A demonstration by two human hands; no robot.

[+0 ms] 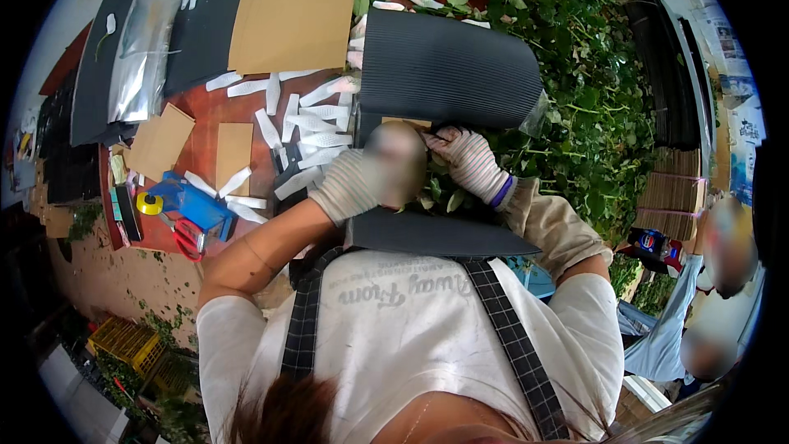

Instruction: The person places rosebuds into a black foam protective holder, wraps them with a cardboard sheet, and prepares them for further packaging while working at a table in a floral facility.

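Observation:
My left hand [345,185], in a striped knit glove, reaches toward a blurred patch at the centre; its fingertips are hidden there. My right hand [472,160], also gloved, has its fingers pinched at a dark edge just right of that patch; what it grips is unclear. A black ribbed sheet [444,62] lies just beyond both hands, with a small brown cardboard edge [401,122] under it. A smooth dark sheet [436,232] crosses nearer my body. Leafy green stems [575,115] lie beside and between these sheets.
Left: red table [205,99] with white mesh sleeves [320,123], cardboard sheets [292,8], dark sheets, clear film, blue container [201,201], red scissors [191,242]. Lower left: yellow crates [123,337]. Right: bundled cardboard [666,197], another person in light blue [666,337].

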